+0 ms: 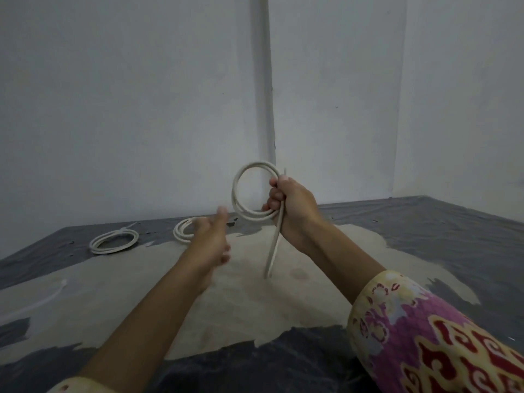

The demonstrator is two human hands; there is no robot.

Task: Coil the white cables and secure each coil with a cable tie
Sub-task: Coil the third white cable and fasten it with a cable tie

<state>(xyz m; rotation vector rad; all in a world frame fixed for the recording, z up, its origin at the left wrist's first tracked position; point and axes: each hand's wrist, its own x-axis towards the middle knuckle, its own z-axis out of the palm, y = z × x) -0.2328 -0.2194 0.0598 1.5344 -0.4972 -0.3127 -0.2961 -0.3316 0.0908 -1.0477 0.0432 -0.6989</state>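
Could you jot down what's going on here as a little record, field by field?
right hand: grips held coil, raised, loose end hanging down
left hand: open, empty, blurred
tied coil: flat on the floor, far left, tie visible
second coil: on the floor, partly behind left hand; tie not discernible
floor covering: dark sheet, pale patch in the middle

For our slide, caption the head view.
Right hand holds a coil; left hand empty; two coils lie beyond.
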